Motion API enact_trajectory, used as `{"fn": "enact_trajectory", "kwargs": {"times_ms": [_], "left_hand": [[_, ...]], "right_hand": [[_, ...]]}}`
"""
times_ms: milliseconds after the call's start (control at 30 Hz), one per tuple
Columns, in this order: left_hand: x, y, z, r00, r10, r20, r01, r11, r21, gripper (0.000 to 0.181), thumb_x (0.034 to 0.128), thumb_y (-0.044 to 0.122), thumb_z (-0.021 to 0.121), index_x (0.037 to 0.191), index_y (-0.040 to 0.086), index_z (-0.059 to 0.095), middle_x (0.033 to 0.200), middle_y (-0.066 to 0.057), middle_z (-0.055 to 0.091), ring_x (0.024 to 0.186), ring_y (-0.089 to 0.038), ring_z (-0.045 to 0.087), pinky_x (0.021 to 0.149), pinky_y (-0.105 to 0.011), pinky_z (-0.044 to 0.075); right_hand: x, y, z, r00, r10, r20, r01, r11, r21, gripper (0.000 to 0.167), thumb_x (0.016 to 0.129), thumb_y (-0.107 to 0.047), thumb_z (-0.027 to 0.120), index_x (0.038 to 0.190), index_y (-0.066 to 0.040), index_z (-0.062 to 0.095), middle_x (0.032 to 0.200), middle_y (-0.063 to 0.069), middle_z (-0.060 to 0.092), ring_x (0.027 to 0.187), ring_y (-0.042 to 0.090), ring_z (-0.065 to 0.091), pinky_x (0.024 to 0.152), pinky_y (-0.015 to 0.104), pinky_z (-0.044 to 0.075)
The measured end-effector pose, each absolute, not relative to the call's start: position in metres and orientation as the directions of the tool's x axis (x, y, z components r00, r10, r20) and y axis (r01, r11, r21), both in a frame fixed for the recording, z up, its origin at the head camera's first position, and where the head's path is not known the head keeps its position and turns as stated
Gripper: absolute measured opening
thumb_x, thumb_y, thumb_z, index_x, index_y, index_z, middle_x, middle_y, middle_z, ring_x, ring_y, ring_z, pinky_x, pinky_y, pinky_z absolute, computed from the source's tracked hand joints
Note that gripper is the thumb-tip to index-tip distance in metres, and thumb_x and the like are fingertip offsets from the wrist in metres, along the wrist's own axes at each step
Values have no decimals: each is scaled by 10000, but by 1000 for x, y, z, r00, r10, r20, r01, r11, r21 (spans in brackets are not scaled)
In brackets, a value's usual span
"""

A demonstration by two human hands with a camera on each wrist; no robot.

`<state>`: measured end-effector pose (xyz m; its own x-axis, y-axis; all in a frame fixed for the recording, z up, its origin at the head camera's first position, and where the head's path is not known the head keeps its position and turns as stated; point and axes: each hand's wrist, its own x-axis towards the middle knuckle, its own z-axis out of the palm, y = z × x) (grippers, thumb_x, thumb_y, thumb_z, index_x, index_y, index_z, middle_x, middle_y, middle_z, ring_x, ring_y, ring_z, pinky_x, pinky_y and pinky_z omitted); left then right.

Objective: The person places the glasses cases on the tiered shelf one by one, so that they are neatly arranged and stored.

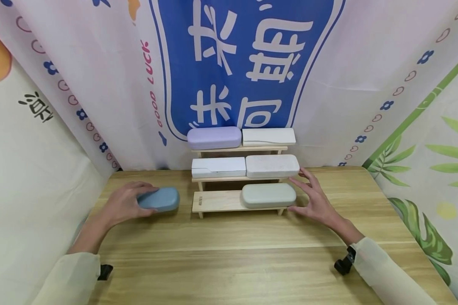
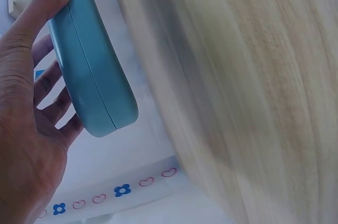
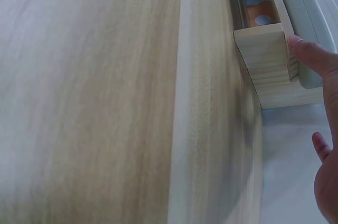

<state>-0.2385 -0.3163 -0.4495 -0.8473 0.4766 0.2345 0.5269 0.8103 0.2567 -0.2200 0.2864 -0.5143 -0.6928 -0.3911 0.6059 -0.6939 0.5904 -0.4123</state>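
Note:
My left hand (image 1: pixel 126 203) holds a blue glasses case (image 1: pixel 164 199) left of the stepped wooden rack (image 1: pixel 217 201). In the left wrist view the thumb lies along the seam of the case, the fingers behind it, and the case is off the table. At the rack's right end is my right hand (image 1: pixel 314 201), fingers spread, holding nothing. Its thumb (image 3: pixel 309 55) touches or nearly touches the bottom step's end, beside the pale grey-green glasses case (image 1: pixel 269 195). The upper fingers are near the speckled white case (image 1: pixel 272 165) on the middle step.
A white flap-front case (image 1: pixel 219 167) occupies the middle step's left. On the top step sit a lilac case (image 1: pixel 214 137) and a white flap case (image 1: pixel 269 136). The rack stands on a wooden table (image 1: pixel 229 262) before a printed curtain (image 1: pixel 328 106).

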Motion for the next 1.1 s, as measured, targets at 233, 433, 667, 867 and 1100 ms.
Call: {"fn": "enact_trajectory", "kwargs": {"times_ms": [233,433,667,867,1100], "left_hand": [[-234,-307,-446,-839,478,261,539,799,268,659,700,365,971,1257,74,774,1286,-209,715,1153,-439,671,869,-602,586],[-232,-297,-446,-811,499,305,576,775,262,658,682,357,979,1243,75,782,1268,-197,724,1141,-436,677,852,-594,594],[-230,-286,-445,-794,509,332,598,753,275,661,678,374,977,1234,72,786,1254,-172,729,1142,-404,680,854,-571,600],[-228,-276,-445,-779,519,352,617,736,279,650,674,361,984,1223,72,791,1239,-168,735,1129,-386,687,858,-564,603],[-226,-261,-444,-739,544,397,662,696,278,633,659,329,991,1204,72,798,1206,-161,750,1106,-378,698,850,-559,608]], "right_hand": [[-220,286,-515,-688,-394,610,-697,592,-404,1037,544,-62,1049,1469,13,586,1697,276,233,1386,557,395,1150,111,270],[-219,286,-515,-691,-388,610,-692,598,-404,1020,552,-76,1050,1459,19,593,1690,287,241,1409,519,392,1149,110,267],[-219,285,-515,-690,-386,613,-695,589,-411,1009,556,-60,1046,1453,28,594,1688,294,240,1389,543,398,1152,116,260],[-220,285,-515,-685,-388,616,-699,588,-407,1023,543,-37,1045,1457,28,591,1698,279,231,1393,542,395,1149,122,266],[-220,285,-515,-682,-388,619,-702,585,-406,998,543,-37,1044,1432,56,600,1695,281,234,1391,536,396,1165,127,252]]}}
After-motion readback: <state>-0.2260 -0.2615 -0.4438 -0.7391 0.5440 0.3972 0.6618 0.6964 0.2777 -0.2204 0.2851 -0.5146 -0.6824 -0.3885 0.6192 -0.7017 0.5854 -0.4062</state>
